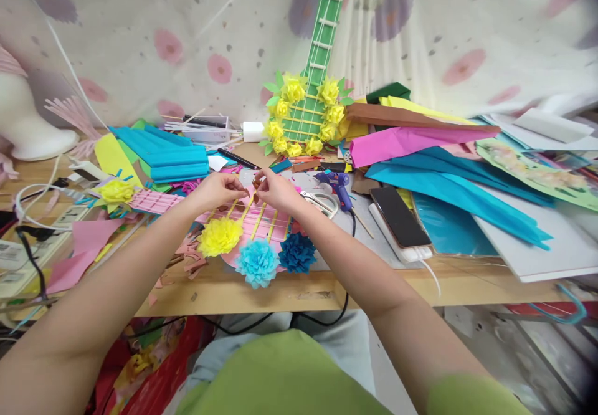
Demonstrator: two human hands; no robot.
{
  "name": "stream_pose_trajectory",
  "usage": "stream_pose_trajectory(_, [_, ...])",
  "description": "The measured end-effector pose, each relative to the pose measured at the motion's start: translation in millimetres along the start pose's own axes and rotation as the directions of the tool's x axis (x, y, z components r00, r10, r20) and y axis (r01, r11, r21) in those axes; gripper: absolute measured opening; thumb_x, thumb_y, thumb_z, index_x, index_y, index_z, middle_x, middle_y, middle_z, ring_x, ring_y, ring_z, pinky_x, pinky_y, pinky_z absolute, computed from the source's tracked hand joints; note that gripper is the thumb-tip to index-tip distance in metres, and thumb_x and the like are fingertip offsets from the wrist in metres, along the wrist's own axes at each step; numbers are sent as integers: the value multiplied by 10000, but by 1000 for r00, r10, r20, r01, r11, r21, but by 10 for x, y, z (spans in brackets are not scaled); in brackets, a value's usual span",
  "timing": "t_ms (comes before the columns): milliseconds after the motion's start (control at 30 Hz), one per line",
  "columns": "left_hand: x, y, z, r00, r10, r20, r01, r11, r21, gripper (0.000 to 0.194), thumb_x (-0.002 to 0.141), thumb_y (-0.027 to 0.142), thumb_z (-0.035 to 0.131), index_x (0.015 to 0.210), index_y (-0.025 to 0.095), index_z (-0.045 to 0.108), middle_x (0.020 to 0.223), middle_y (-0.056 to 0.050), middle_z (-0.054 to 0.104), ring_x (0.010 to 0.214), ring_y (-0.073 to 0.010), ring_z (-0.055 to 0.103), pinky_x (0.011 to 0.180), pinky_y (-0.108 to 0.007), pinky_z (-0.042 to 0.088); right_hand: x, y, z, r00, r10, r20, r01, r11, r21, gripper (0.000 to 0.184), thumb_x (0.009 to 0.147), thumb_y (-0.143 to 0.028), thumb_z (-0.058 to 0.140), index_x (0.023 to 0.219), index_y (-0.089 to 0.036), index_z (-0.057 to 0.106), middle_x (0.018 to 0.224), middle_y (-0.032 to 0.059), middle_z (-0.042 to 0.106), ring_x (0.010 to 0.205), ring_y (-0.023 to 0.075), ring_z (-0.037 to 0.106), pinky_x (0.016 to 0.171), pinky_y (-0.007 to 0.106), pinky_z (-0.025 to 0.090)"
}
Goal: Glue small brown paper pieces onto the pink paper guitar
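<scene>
A pink paper guitar (261, 215) with yellow strips and pale strings lies on the table below my hands. Along its near edge sit a yellow paper flower (220, 237), a light blue paper flower (256, 263) and a dark blue paper flower (297, 252). Over the guitar's body, my left hand (219, 192) is closed in a pinch. Close beside it, my right hand (276, 190) also pinches with bent fingers. Something small and brownish shows at the fingertips, too small to name. The guitar's neck (156, 202) points left, with another yellow flower (116, 192) near its end.
A green paper guitar (322, 60) with yellow flowers leans at the back. Right of my hands lie scissors (321, 204), a purple glue gun (337, 187) and a phone (400, 217) on a white power bank. Blue crepe paper (159, 153) and paper scraps spread around; a black cord (348, 278) hangs over the edge.
</scene>
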State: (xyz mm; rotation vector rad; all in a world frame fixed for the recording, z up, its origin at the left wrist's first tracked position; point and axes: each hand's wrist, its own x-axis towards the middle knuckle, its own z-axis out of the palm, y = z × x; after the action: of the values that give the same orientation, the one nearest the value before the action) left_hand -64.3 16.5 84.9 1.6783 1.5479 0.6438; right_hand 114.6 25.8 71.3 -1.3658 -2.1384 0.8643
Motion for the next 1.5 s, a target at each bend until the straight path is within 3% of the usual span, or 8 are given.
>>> stream_pose_trajectory(233, [-22, 36, -51, 999, 24, 27, -25, 999, 42, 187, 606, 346, 686, 622, 194, 578, 604, -8, 661, 565, -165, 622, 500, -249, 425, 3, -87, -136, 987, -160, 12, 161, 987, -22, 422, 688, -193, 677, 1085, -191, 534, 991, 26, 690, 937, 171, 607, 813, 299, 435])
stream_pose_trajectory(433, [-40, 160, -39, 998, 24, 59, -29, 997, 76, 141, 597, 283, 677, 656, 193, 586, 629, 0, 642, 588, -167, 621, 517, -258, 443, 32, -137, -101, 995, -93, 29, 91, 993, 78, 344, 734, -149, 620, 1060, -206, 525, 846, -19, 685, 805, 140, 640, 733, 271, 453])
stream_pose_trajectory(600, [-63, 179, 40, 994, -58, -94, 31, 963, -267, 333, 538, 193, 758, 813, 173, 571, 766, -23, 681, 734, -179, 667, 653, -288, 505, 102, -69, -8, 997, 47, -65, -23, 945, 327, 272, 725, -129, 624, 955, -209, 503, 748, -48, 647, 740, 131, 643, 716, 277, 476])
stream_pose_trajectory(767, [-122, 200, 168, 974, -224, -37, 156, 778, -609, 342, 573, 159, 791, 839, 163, 577, 761, -29, 687, 711, -173, 683, 649, -296, 539, 111, -100, -6, 980, 190, -51, -117, 772, 625, 251, 710, -80, 609, 864, -207, 456, 630, -84, 583, 603, 98, 597, 666, 253, 473])
stream_pose_trajectory(1033, [-70, 197, 213, 962, -247, -113, 97, 700, -708, 199, 660, 139, 728, 779, 140, 569, 743, -33, 681, 712, -146, 686, 608, -250, 552, 113, -88, -51, 985, 155, -76, -81, 804, 589, 261, 710, -132, 633, 883, -207, 452, 673, -54, 611, 633, 114, 601, 682, 280, 484])
stream_pose_trajectory(1167, [-49, 200, 139, 958, -225, -180, 69, 786, -615, 301, 621, 135, 745, 822, 158, 523, 742, -22, 678, 690, -155, 686, 551, -238, 537, -64, 170, -441, 907, 55, -417, 141, 895, 424, 270, 728, -239, 652, 949, -201, 501, 883, 21, 652, 805, 139, 628, 781, 304, 501])
stream_pose_trajectory(1333, [-57, 198, 91, 960, -217, -178, 104, 865, -491, 445, 571, 133, 760, 870, 196, 437, 707, 21, 665, 686, -175, 694, 543, -254, 534, -445, 900, -941, 565, 154, -811, -36, 986, 162, 439, 791, -460, 583, 1108, -158, 542, 1123, 130, 600, 993, 200, 598, 896, 370, 479])
stream_pose_trajectory(1500, [-25, 185, 129, 971, -171, -168, 84, 899, -431, 473, 554, 151, 772, 846, 204, 403, 626, 49, 630, 683, -192, 696, 558, -263, 523, -535, 1409, -794, 721, 281, -633, -276, 955, 109, 636, 641, -495, 725, 1127, -107, 592, 1140, 177, 623, 1030, 259, 601, 906, 403, 473])
